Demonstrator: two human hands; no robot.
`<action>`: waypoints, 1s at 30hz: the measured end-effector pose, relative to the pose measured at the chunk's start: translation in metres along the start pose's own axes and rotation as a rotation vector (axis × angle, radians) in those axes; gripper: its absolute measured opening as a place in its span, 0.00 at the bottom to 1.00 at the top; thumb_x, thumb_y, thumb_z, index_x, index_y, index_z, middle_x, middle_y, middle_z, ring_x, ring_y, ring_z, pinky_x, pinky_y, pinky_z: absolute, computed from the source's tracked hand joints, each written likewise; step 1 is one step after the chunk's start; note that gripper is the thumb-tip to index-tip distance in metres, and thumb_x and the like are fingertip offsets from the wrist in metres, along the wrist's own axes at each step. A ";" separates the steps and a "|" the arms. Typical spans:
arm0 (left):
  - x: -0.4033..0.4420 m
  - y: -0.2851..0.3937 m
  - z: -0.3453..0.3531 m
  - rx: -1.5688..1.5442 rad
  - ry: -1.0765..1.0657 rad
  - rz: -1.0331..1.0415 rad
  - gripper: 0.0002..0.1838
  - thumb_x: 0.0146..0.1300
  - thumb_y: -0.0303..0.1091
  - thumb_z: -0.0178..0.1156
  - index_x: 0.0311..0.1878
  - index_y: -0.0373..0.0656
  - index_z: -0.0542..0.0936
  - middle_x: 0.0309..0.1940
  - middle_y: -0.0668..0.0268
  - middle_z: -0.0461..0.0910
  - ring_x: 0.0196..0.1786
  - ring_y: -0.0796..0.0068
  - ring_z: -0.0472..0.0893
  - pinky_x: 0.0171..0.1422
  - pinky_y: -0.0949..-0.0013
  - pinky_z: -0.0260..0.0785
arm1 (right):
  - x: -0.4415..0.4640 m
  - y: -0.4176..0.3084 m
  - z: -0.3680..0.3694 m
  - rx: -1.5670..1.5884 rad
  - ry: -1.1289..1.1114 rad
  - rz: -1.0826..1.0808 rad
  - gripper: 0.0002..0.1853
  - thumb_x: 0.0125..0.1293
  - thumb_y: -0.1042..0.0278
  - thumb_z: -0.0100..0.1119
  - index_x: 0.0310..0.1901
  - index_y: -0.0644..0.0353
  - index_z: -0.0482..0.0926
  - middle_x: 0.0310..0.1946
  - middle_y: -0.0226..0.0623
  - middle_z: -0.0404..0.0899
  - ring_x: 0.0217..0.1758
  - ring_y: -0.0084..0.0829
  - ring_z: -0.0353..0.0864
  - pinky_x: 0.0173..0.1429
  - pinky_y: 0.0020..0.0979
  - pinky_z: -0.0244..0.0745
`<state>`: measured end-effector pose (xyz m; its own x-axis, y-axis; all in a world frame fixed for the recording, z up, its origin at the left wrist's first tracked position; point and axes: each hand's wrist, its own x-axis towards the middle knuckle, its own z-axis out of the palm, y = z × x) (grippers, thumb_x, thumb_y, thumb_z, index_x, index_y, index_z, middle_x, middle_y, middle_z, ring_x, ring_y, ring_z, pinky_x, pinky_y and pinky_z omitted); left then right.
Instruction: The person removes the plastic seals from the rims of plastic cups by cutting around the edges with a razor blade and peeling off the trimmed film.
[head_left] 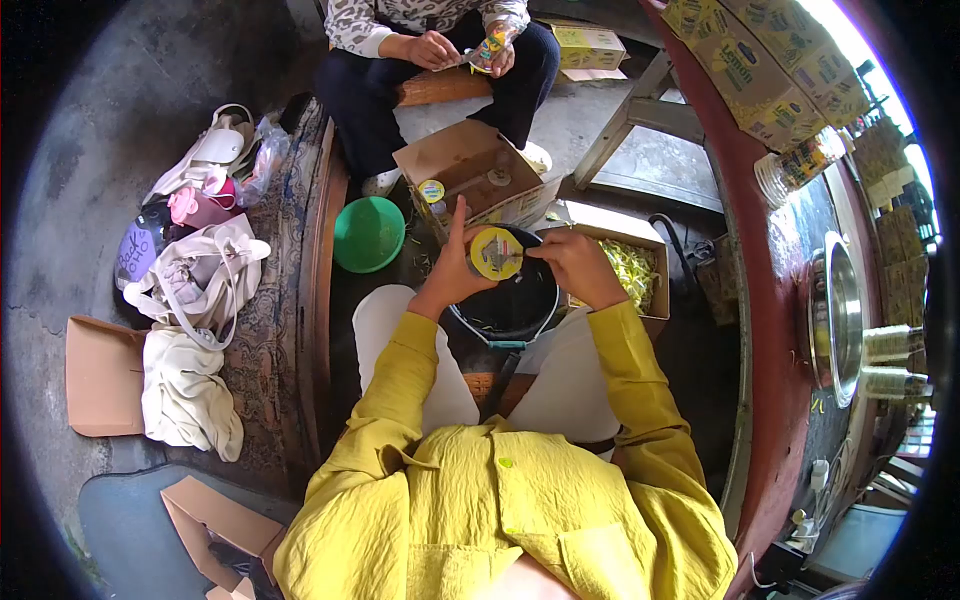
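My left hand (450, 275) is wrapped round a plastic cup with a yellow printed lid (496, 253), the lid facing up towards me. At the lid's right edge, my right hand (582, 266) has its fingertips pinched together; whatever is between them is too small to make out. Below both hands, between my knees, stands a dark bucket (530, 302) with a light blue handle grip. Just ahead is an open cardboard box (430, 155) with lidded cups in it. Yellow-green strips (630, 272) fill another box on the right.
A green basin (369, 234) sits to the left. Opposite me, a seated person (430, 50) handles a small packet. Bags (205, 265) lie on the patterned seat at left. On the right, a red-edged counter (775, 330) holds a metal bowl (845, 320) and stacked cups (890, 345).
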<state>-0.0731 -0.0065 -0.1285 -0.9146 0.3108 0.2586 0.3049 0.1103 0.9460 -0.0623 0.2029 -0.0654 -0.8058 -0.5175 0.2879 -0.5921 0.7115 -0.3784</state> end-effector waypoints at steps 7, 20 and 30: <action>0.006 -0.026 0.004 0.134 -0.037 -0.014 0.65 0.33 0.21 0.70 0.68 0.47 0.31 0.49 0.54 0.73 0.52 0.59 0.73 0.59 0.65 0.62 | -0.044 0.024 0.012 0.336 0.175 0.327 0.15 0.48 0.81 0.58 0.40 0.55 0.80 0.28 0.34 0.76 0.30 0.30 0.75 0.35 0.28 0.72; 0.021 -0.092 0.026 0.633 -0.294 -0.243 0.65 0.32 0.26 0.69 0.68 0.48 0.31 0.35 0.44 0.76 0.38 0.43 0.76 0.43 0.53 0.70 | -0.117 0.076 0.070 1.814 0.832 0.774 0.24 0.59 0.78 0.52 0.59 0.55 0.64 0.33 0.30 0.74 0.33 0.21 0.74 0.36 0.22 0.72; 0.026 -0.109 0.041 0.809 -0.416 -0.301 0.65 0.31 0.27 0.69 0.68 0.46 0.31 0.38 0.48 0.76 0.38 0.48 0.77 0.42 0.56 0.71 | -0.114 0.079 0.074 1.888 0.863 0.744 0.24 0.57 0.79 0.54 0.58 0.58 0.65 0.35 0.29 0.75 0.35 0.21 0.74 0.37 0.23 0.72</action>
<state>-0.1195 0.0279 -0.2330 -0.8645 0.4563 -0.2107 0.3062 0.8107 0.4990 -0.0175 0.2831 -0.1929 -0.9412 0.2071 -0.2669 -0.0128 -0.8114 -0.5843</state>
